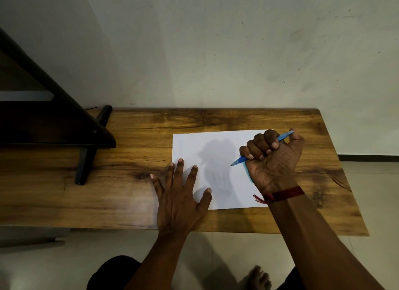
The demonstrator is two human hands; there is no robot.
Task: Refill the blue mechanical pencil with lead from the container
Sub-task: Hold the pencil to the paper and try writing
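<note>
My right hand point(273, 160) is closed in a fist around the blue mechanical pencil point(239, 160). The pencil's tip points down-left just above a white sheet of paper point(218, 151), and its back end sticks out past my thumb at the upper right. My left hand point(180, 194) lies flat, fingers spread, on the sheet's left edge and the wooden table point(140, 134). A thin light-blue strip point(248, 173), partly hidden under my right hand, lies on the paper; I cannot tell what it is. No lead container is clearly visible.
A dark angled metal frame point(90, 138) stands on the table's left part, with one foot near the table's middle-left. A pale wall rises behind the table. The table's front edge runs just below my wrists, with tiled floor and my foot point(258, 278) below.
</note>
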